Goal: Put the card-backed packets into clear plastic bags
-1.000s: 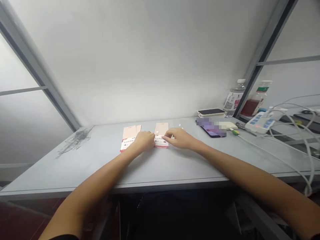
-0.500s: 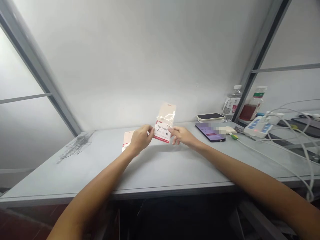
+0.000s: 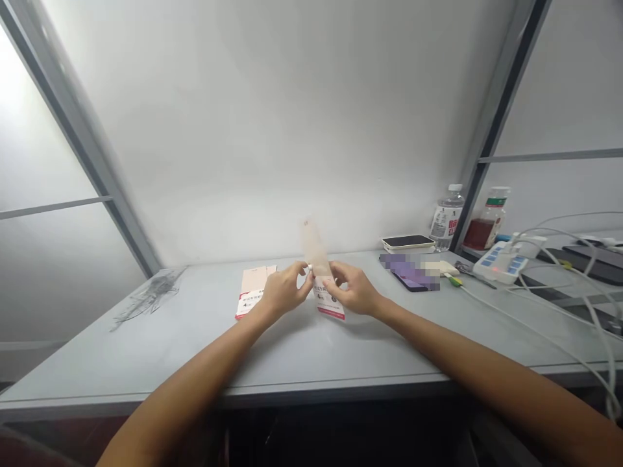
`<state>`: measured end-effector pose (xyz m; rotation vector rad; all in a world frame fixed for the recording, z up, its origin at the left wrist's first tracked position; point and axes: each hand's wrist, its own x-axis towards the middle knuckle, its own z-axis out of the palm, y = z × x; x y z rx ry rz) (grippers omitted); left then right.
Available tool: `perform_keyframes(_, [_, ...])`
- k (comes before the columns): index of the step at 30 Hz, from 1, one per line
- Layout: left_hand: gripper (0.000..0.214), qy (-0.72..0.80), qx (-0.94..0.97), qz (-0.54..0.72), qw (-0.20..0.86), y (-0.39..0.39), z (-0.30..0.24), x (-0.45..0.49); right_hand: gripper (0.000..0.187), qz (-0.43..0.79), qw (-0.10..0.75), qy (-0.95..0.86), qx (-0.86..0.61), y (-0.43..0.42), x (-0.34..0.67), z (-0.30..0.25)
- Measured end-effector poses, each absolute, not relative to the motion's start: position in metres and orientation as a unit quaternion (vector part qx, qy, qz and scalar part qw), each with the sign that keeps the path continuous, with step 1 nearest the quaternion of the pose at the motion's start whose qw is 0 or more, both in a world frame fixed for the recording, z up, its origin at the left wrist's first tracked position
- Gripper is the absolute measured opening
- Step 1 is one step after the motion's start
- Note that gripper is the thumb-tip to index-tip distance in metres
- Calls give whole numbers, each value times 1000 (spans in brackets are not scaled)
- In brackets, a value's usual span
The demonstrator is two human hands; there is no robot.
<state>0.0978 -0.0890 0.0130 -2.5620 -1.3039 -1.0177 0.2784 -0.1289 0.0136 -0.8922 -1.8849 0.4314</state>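
Note:
A peach paper packet with a clear top and a white-and-red label (image 3: 325, 295) stands tilted on its lower end on the grey table (image 3: 195, 350), leaning up and left. My left hand (image 3: 287, 290) pinches its left edge, where a small white bit shows at the fingertips. My right hand (image 3: 353, 290) grips its right side. A second, similar packet (image 3: 254, 292) lies flat on the table to the left of my left hand, partly hidden behind it.
A crumpled clear plastic sheet (image 3: 150, 292) lies at the left. To the right are a blurred phone (image 3: 411, 275), a cream-cased phone (image 3: 407, 242), several bottles (image 3: 446, 219), a lit power strip (image 3: 500, 263), and white cables.
The held packet has dropped toward the table and its top now leans left instead of right. My hands have drawn closer together around it. The view has tilted slightly upward.

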Motion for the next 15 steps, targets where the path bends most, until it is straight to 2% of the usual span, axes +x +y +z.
perform_keyframes(4, [27,-412,-842,-344,51,-90,13,96,19,158,472,-797,-342,-131,276,15])
perform_keyframes(10, [33,-381,-872,-303,59,-85,17,89,24,83,425,-814,-386,-129,276,9])
perform_keyframes(15, [31,-352,-882,-314,4,-84,17,85,28,123,441,-812,-361,-131,275,6])
